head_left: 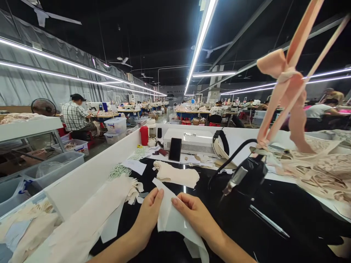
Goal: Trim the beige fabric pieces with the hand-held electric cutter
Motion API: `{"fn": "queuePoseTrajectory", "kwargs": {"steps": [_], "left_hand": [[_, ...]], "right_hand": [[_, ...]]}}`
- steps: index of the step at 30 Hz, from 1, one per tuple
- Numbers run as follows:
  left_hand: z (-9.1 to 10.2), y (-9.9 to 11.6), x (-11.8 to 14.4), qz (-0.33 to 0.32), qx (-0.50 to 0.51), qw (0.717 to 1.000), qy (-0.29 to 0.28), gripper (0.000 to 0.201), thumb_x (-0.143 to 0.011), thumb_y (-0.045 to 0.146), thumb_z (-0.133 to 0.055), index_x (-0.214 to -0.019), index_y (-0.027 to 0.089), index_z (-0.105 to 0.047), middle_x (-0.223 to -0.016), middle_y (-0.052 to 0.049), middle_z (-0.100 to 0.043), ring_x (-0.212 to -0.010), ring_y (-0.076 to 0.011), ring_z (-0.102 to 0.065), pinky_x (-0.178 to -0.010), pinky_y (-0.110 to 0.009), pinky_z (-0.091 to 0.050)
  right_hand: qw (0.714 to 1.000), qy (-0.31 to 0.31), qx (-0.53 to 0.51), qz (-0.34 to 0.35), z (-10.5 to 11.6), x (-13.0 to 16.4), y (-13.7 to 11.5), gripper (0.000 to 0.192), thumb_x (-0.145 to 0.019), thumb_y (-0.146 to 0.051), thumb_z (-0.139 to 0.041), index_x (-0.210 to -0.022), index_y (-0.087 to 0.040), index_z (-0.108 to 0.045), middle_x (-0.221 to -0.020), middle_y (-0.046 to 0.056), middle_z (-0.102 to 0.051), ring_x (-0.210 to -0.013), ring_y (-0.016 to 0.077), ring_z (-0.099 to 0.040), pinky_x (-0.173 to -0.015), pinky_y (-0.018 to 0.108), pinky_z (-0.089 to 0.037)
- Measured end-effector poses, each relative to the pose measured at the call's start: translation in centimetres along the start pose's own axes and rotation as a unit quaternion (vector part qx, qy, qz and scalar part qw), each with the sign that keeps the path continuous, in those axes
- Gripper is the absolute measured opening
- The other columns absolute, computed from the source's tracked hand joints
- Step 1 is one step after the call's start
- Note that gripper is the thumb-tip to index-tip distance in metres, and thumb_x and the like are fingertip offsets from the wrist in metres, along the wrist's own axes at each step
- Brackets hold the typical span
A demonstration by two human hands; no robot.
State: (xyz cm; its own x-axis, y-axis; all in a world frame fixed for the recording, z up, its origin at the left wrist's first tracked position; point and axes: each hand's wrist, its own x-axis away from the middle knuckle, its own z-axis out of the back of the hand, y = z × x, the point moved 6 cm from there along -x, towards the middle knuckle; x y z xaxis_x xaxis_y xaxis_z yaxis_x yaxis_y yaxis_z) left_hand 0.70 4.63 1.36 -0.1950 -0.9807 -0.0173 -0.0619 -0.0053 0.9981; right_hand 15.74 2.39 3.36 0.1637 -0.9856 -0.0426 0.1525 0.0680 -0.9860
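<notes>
While the left hand (149,215) and right hand (193,213) pinch a white fabric piece (171,219) at lower centre, a black tool (246,177) sits right of them

Two hands, the left hand (148,215) and the right hand (196,213), share one white fabric piece (171,215). On the counter (274,226): one folded cream stack (177,174) at twelve o'clock, one phone (175,149), one red bottle (144,135), one white machine box (192,141). Three clear bins (115,125) stand at ten o'clock.
</notes>
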Motion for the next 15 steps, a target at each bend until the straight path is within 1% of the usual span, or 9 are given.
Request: {"fn": "queuePoseTrajectory", "kwargs": {"steps": [3, 5, 8, 10, 11, 12, 13, 15], "left_hand": [[0.3, 0.0, -1.3, -0.023, -0.04, 0.999, 0.009, 0.07, -0.081, 0.089, -0.064, -0.08, 0.021, -0.052, -0.074, 0.003, -0.05, -0.067, -0.0146, -0.045, -0.058, -0.024, -0.039], [0.5, -0.1, -2.6, -0.036, -0.068, 0.997, 0.013, 0.068, -0.082, 0.088, -0.063, -0.078, 0.02, -0.053, -0.073, 0.003, -0.05, -0.067, -0.015, -0.045, -0.058, -0.025, -0.038], [1.0, 0.1, -5.3, -0.061, -0.117, 0.991, 0.022, 0.067, -0.087, 0.085, -0.06, -0.075, 0.02, -0.051, -0.071, 0.003, -0.047, -0.066, -0.0146, -0.045, -0.058, -0.025, -0.037], [1.2, 0.5, -7.6, -0.074, -0.155, 0.985, 0.029, 0.061, -0.095, 0.075, -0.061, -0.076, 0.019, -0.054, -0.072, 0.003, -0.049, -0.067, -0.0145, -0.05, -0.06, -0.025, -0.041], [1.2, 0.7, -8.9, -0.077, -0.175, 0.981, 0.033, 0.054, -0.1, 0.067, -0.062, -0.08, 0.017, -0.058, -0.076, 0.002, -0.054, -0.069, -0.0148, -0.054, -0.063, -0.026, -0.046], [1.3, 1.0, -10.2, -0.078, -0.195, 0.977, 0.036, 0.045, -0.104, 0.058, -0.063, -0.089, 0.015, -0.063, -0.083, 0.0, -0.061, -0.074, -0.0158, -0.06, -0.068, -0.028, -0.051], [1.3, 1.3, -11.5, -0.078, -0.215, 0.973, 0.04, 0.036, -0.106, 0.05, -0.066, -0.102, 0.014, -0.067, -0.095, -0.002, -0.066, -0.081, -0.0176, -0.066, -0.074, -0.032, -0.057], [1.4, 1.7, -13.9, -0.075, -0.25, 0.964, 0.05, 0.033, -0.107, 0.043, -0.068, -0.123, 0.015, -0.068, -0.118, -0.007, -0.069, -0.1, -0.0233, -0.071, -0.087, -0.04, -0.062]], "right_hand": [[1.0, 0.003, 0.021, 0.007, 0.7, -0.5, 0.9, 0.064, -0.081, -0.083, -0.066, -0.071, -0.02, -0.059, -0.065, -0.003, -0.052, -0.062, 0.0128, -0.042, -0.057, 0.025, -0.033], [0.999, 0.02, 0.043, 0.013, 1.7, -1.1, 1.6, 0.058, -0.081, -0.077, -0.068, -0.07, -0.021, -0.059, -0.064, -0.003, -0.052, -0.062, 0.0136, -0.043, -0.057, 0.026, -0.032], [0.994, 0.069, 0.086, 0.028, 4.0, -2.4, 2.3, 0.049, -0.08, -0.068, -0.071, -0.068, -0.021, -0.061, -0.062, -0.002, -0.053, -0.062, 0.015, -0.044, -0.057, 0.027, -0.032], [0.986, 0.111, 0.118, 0.041, 5.9, -3.3, 2.4, 0.042, -0.081, -0.062, -0.071, -0.07, -0.022, -0.064, -0.063, -0.003, -0.054, -0.063, 0.0161, -0.045, -0.059, 0.029, -0.033], [0.981, 0.132, 0.134, 0.048, 6.8, -3.8, 2.3, 0.039, -0.083, -0.06, -0.07, -0.072, -0.022, -0.065, -0.063, -0.003, -0.053, -0.063, 0.0166, -0.046, -0.06, 0.029, -0.033], [0.975, 0.154, 0.149, 0.054, 7.7, -4.2, 2.2, 0.037, -0.084, -0.059, -0.069, -0.075, -0.023, -0.066, -0.063, -0.003, -0.053, -0.063, 0.0172, -0.047, -0.061, 0.03, -0.033], [0.969, 0.174, 0.165, 0.06, 8.5, -4.7, 2.0, 0.036, -0.086, -0.058, -0.067, -0.078, -0.023, -0.067, -0.063, -0.004, -0.053, -0.064, 0.018, -0.048, -0.062, 0.03, -0.034], [0.955, 0.21, 0.197, 0.072, 9.9, -5.6, 1.7, 0.033, -0.09, -0.056, -0.064, -0.085, -0.024, -0.069, -0.066, -0.003, -0.056, -0.067, 0.02, -0.053, -0.064, 0.032, -0.038]]}}
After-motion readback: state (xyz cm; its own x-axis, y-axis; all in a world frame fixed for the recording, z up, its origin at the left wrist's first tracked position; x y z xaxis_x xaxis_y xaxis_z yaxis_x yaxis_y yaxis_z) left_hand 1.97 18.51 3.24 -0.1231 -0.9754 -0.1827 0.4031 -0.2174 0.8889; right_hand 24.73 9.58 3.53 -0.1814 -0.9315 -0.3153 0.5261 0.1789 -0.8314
